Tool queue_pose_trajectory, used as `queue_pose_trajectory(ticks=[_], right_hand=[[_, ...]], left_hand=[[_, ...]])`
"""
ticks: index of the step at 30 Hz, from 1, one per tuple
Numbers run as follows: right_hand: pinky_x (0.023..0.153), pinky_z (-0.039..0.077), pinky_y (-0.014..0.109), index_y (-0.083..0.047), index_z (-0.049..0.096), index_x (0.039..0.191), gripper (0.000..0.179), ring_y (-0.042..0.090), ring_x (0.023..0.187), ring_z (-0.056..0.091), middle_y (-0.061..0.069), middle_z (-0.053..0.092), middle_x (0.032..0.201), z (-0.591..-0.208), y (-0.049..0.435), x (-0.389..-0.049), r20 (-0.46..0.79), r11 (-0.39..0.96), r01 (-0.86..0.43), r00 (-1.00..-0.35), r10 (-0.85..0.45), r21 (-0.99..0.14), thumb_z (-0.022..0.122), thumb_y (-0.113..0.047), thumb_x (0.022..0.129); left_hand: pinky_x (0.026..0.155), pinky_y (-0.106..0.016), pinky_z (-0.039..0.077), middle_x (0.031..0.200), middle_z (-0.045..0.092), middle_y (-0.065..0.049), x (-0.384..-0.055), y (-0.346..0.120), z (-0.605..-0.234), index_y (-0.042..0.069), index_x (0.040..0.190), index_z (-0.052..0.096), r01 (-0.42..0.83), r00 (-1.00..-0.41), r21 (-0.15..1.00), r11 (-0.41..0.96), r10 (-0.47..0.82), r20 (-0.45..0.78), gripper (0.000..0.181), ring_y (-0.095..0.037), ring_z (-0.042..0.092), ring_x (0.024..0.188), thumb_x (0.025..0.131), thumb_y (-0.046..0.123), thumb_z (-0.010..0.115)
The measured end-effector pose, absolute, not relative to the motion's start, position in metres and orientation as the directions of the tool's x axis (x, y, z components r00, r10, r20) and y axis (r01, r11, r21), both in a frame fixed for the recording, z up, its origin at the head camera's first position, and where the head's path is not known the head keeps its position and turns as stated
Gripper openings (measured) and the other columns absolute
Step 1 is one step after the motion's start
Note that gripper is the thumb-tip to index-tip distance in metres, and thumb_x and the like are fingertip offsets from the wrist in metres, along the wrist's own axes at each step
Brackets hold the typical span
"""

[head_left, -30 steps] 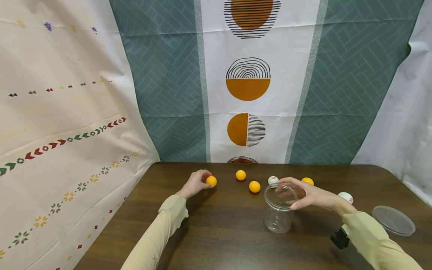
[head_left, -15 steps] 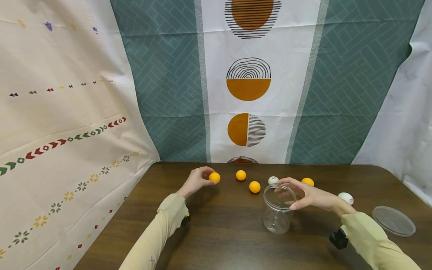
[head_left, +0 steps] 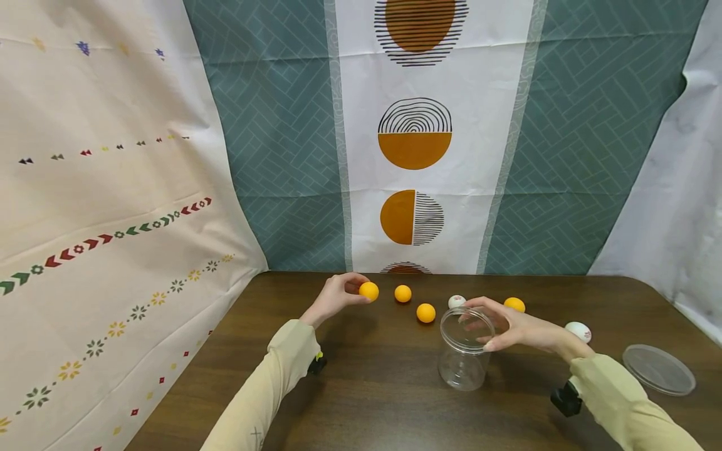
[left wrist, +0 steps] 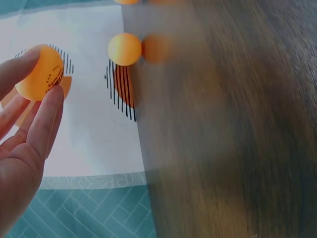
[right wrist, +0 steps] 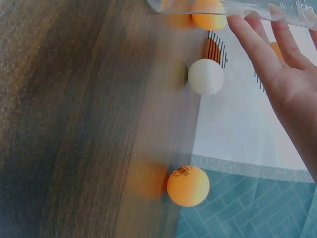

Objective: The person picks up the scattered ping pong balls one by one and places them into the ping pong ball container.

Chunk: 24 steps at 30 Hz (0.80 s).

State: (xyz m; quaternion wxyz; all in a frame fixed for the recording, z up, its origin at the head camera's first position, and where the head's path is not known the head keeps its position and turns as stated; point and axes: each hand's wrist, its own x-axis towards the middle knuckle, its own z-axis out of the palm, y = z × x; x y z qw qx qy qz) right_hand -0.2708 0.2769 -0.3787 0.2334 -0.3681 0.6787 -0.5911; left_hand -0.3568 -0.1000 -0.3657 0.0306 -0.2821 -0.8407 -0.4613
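Note:
My left hand [head_left: 334, 298] pinches an orange ping-pong ball [head_left: 369, 291] between thumb and fingers, raised above the table; black print shows on the ball [left wrist: 45, 74] in the left wrist view. Around the rim of a clear plastic jar [head_left: 464, 357] curl the thumb and fingers of my right hand [head_left: 516, 324]. The jar stands upright without a lid, and nothing shows inside it. Two orange balls, one farther back [head_left: 403, 294] and one nearer [head_left: 425, 313], lie between the hands. A white ball [head_left: 456, 302] sits just behind the jar.
Behind the right hand lies another orange ball [head_left: 514, 304], and a white ball [head_left: 578, 331] rests beside the right wrist. A round clear lid [head_left: 659, 369] lies flat at the right of the brown table [head_left: 383, 401]. Patterned cloth [head_left: 414, 144] hangs along the back edge.
My left hand has lifted the orange ball up and carried it to the right. The right hand stays at the jar, which has shifted very slightly left.

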Motion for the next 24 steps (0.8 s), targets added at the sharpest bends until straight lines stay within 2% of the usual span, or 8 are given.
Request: queue_pose_trajectory(ticks=[11,20,24], right_hand=[[0.088,0.032,0.057,-0.003,0.017,0.138,0.068,0.050,0.120,0.024,0.028,0.020,0.135,-0.379,0.277,-0.270,0.116,0.039,-0.230,-0.621,-0.775,-0.972,0.057,-0.002,0.084],[0.088,0.034,0.056,-0.003,0.018,0.138,0.068,0.046,0.120,0.027,0.021,0.025,0.135,-0.379,0.277,-0.270,0.109,0.051,-0.231,-0.630,-0.769,-0.972,0.058,-0.003,0.083],[0.087,0.035,0.055,-0.003,0.018,0.138,0.067,0.048,0.120,0.027,0.023,0.024,0.135,-0.379,0.277,-0.271,0.119,0.038,-0.232,-0.623,-0.773,-0.972,0.057,-0.001,0.084]], left_hand=[[0.073,-0.030,0.047,0.096,0.062,0.000,-0.352,-0.089,-0.359,0.007,0.103,0.064,0.502,-0.824,0.777,0.379,0.481,0.298,0.033,-0.016,0.059,0.081,0.073,0.015,0.076],[0.074,-0.030,0.047,0.099,0.062,-0.001,-0.344,-0.079,-0.349,0.007,0.106,0.064,0.502,-0.807,0.793,0.345,0.517,0.286,0.035,-0.018,0.059,0.086,0.074,0.014,0.076],[0.073,-0.030,0.047,0.099,0.062,-0.006,-0.329,-0.074,-0.334,0.001,0.105,0.062,0.531,-0.781,0.786,0.317,0.543,0.309,0.035,-0.023,0.059,0.085,0.074,0.007,0.075]])
